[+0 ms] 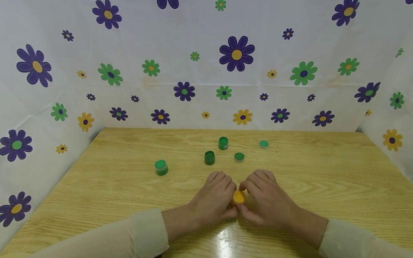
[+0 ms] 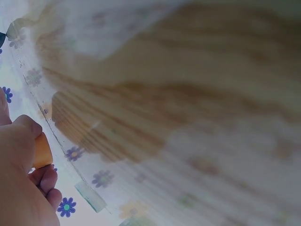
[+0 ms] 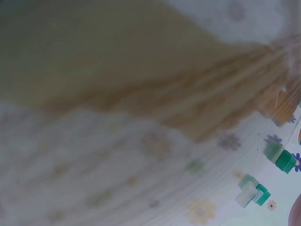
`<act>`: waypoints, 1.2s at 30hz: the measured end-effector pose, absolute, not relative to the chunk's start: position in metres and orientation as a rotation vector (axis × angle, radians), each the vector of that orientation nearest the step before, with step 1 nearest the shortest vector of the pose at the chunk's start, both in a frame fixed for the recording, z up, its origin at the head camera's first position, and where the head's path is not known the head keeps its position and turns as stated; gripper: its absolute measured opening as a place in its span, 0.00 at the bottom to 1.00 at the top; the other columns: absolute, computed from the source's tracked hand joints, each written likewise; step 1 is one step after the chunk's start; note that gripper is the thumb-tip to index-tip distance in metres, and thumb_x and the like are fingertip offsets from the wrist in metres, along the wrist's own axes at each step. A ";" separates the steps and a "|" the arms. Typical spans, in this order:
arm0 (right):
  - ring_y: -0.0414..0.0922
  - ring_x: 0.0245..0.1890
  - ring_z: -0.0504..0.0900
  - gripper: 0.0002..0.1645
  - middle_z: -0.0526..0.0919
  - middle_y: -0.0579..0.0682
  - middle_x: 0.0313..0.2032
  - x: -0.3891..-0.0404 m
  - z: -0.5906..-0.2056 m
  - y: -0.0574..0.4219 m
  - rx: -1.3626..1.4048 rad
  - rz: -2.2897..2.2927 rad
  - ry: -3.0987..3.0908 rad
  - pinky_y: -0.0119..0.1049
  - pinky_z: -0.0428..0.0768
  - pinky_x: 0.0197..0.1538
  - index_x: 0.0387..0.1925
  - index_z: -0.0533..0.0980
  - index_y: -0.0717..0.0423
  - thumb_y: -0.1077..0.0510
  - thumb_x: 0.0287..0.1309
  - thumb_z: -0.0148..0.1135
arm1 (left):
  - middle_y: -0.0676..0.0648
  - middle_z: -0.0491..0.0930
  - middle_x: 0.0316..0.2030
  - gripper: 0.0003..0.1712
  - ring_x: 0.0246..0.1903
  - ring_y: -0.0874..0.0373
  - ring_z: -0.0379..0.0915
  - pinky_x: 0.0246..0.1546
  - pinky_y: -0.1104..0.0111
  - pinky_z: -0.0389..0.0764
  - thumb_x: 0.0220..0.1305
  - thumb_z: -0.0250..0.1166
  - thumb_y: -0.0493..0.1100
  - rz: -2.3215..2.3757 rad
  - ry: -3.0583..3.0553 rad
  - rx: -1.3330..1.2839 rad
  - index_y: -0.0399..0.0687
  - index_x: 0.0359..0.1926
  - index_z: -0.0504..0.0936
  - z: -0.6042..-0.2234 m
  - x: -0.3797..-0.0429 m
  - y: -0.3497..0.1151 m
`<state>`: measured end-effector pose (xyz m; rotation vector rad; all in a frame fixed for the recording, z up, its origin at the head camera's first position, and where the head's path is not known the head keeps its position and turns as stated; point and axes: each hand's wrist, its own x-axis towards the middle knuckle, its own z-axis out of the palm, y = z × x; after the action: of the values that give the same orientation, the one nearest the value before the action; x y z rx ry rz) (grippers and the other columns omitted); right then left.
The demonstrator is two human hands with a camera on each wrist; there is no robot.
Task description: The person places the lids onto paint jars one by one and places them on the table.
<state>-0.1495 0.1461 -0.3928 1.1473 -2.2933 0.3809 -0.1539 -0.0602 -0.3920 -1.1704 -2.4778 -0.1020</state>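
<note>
Both hands meet near the front middle of the table around a small yellow-orange paint jar [image 1: 239, 196]. My left hand [image 1: 214, 197] grips it from the left, and my right hand [image 1: 266, 199] pinches at its right side with thumb and fingers. The jar's yellow top faces up between them; its lower part is hidden by the hands. In the left wrist view, the orange side of the jar [image 2: 43, 151] shows between the thumb and curled fingers of the left hand [image 2: 19, 165]. Only a sliver of the right hand [image 3: 295, 214] appears in the right wrist view.
Beyond the hands stand two uncapped green paint jars, one nearer [image 1: 209, 158] and one farther [image 1: 223, 143]. Two green lids, one near [image 1: 239, 157] and one far [image 1: 264, 144], lie right of them. A capped green jar [image 1: 161, 167] stands left. Flowered cloth [image 1: 193, 36] surrounds the wooden table [image 1: 113, 186].
</note>
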 end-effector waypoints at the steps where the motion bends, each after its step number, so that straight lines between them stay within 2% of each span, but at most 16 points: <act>1: 0.41 0.37 0.69 0.17 0.76 0.44 0.33 -0.149 -0.393 0.146 1.144 0.377 -2.293 0.41 0.66 0.48 0.36 0.76 0.52 0.45 0.50 0.66 | 0.55 0.76 0.32 0.19 0.36 0.59 0.65 0.43 0.69 0.64 0.54 0.70 0.59 -0.096 -2.481 -1.172 0.50 0.32 0.79 -0.392 -0.154 -0.060; 9: 0.41 0.36 0.68 0.21 0.75 0.43 0.32 -0.148 -0.393 0.146 1.080 0.378 -2.330 0.41 0.67 0.47 0.33 0.75 0.49 0.36 0.58 0.61 | 0.55 0.76 0.33 0.21 0.37 0.59 0.66 0.45 0.68 0.66 0.54 0.71 0.62 -0.065 -2.498 -1.176 0.51 0.32 0.78 -0.390 -0.153 -0.061; 13: 0.41 0.37 0.68 0.26 0.76 0.43 0.34 -0.148 -0.391 0.147 1.054 0.402 -2.372 0.42 0.67 0.49 0.37 0.76 0.50 0.32 0.60 0.58 | 0.55 0.76 0.33 0.20 0.37 0.59 0.65 0.45 0.69 0.64 0.54 0.70 0.61 -0.061 -2.496 -1.175 0.50 0.33 0.78 -0.389 -0.152 -0.061; 22: 0.41 0.40 0.70 0.22 0.76 0.43 0.37 -0.150 -0.390 0.147 1.100 0.435 -2.352 0.44 0.67 0.49 0.40 0.78 0.52 0.44 0.44 0.66 | 0.55 0.74 0.30 0.20 0.35 0.60 0.65 0.42 0.69 0.63 0.56 0.69 0.60 -0.113 -2.490 -1.157 0.49 0.33 0.78 -0.388 -0.153 -0.061; 36: 0.42 0.39 0.69 0.20 0.76 0.43 0.36 -0.151 -0.388 0.147 1.128 0.422 -2.319 0.42 0.65 0.47 0.38 0.77 0.51 0.48 0.42 0.67 | 0.56 0.72 0.27 0.17 0.33 0.60 0.64 0.41 0.69 0.63 0.53 0.70 0.57 -0.136 -2.434 -1.148 0.51 0.31 0.77 -0.388 -0.154 -0.060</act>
<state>-0.1510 0.1472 -0.3881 1.1280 -2.3191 0.4219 -0.1544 -0.0600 -0.3882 -1.1477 -2.4342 -0.1363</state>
